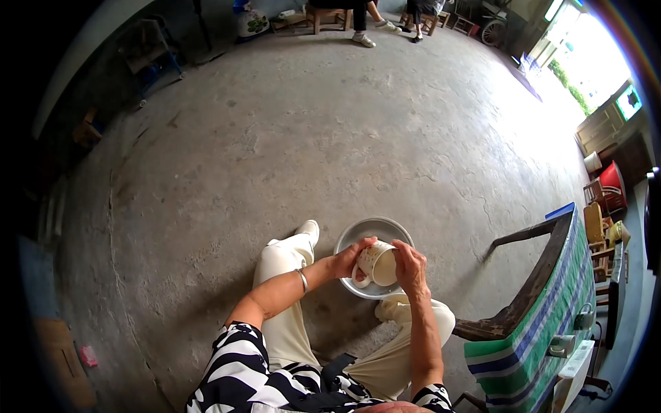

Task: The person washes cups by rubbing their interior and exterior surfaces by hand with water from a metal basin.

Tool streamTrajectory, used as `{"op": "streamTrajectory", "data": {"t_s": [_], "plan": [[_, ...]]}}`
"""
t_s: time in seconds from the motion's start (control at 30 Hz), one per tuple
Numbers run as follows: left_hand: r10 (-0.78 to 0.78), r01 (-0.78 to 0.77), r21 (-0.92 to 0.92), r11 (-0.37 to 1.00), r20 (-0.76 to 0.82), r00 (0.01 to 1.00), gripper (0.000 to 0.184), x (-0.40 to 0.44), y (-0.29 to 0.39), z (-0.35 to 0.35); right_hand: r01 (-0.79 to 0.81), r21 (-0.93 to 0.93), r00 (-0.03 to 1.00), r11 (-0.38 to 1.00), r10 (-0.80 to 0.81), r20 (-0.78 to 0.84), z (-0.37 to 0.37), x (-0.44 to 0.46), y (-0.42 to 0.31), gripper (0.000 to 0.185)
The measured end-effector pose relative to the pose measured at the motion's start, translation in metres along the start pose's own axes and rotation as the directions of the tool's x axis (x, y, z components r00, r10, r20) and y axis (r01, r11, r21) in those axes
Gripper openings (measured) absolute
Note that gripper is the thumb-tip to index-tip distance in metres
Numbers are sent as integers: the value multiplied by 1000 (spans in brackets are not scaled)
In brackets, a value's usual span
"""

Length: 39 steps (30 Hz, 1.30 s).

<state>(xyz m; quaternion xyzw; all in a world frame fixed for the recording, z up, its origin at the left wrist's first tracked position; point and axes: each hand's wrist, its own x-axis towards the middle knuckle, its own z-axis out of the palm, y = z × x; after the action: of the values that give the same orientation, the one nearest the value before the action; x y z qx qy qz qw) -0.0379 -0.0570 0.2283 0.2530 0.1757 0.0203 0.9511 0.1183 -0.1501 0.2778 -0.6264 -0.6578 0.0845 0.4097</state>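
Observation:
A white mug [376, 259] with a small coloured pattern is tilted in my hands, its mouth turned toward me. My left hand [350, 259] is closed around the mug's left side, near the handle. At the right, my right hand [411, 267] grips the mug's rim; whether its hidden fingertips hold anything else, I cannot tell. Directly beneath both hands is a round metal basin [375, 226], between my knees. Its contents are mostly hidden by the mug and hands.
To my right stands a wooden-framed seat [533, 275] covered with green, blue and white striped cloth [551, 303]. Two people sit on wooden stools [329, 19] at the far wall. A red basin [611, 184] and small chairs line the right wall near a bright doorway [595, 58].

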Motion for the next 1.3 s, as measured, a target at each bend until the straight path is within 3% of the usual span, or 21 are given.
{"op": "streamTrajectory", "data": {"t_s": [0.1,0.23,0.33,0.4,0.43,0.53,0.7,0.83,1.0,1.1,1.17,1.23,1.3], "plan": [[14,-10,57,998,-66,998,46,-3,3,7,-143,7,989,990,143,36,2,-7,8,12],[59,-46,113,993,-116,991,49,5,-7,-6,-213,-40,975,976,215,47,11,-17,27,11],[164,-112,251,961,-196,967,50,4,-8,-10,-314,115,949,942,308,65,15,-24,33,14],[173,-108,266,958,-235,957,50,6,-9,-15,-551,300,834,778,513,202,14,-25,29,20],[174,-109,269,957,-232,957,50,8,-11,-21,-549,300,836,780,512,199,16,-27,31,20],[237,-168,275,947,-242,941,51,12,-15,-30,-674,527,726,518,599,340,20,-29,31,32],[311,-215,344,914,-253,916,53,6,-9,-23,-774,529,608,348,641,469,19,-34,34,32],[358,-211,493,844,-225,906,60,7,-8,-23,-785,480,605,391,651,458,20,-40,43,29],[296,-173,440,881,-226,928,60,-5,-4,-9,-795,370,605,480,666,437,6,-30,28,29],[303,-184,418,889,-238,923,58,-6,-5,-7,-779,203,620,594,677,397,0,-34,28,30],[317,-206,365,908,-276,907,56,-2,-5,-11,-621,360,782,696,579,229,-1,-39,31,27],[315,-219,336,916,-267,911,53,6,-9,-18,-633,460,756,622,624,197,5,-38,18,24],[327,-235,307,922,-294,898,51,6,-10,-17,-418,654,836,631,549,4,22,-36,4,24]]}}
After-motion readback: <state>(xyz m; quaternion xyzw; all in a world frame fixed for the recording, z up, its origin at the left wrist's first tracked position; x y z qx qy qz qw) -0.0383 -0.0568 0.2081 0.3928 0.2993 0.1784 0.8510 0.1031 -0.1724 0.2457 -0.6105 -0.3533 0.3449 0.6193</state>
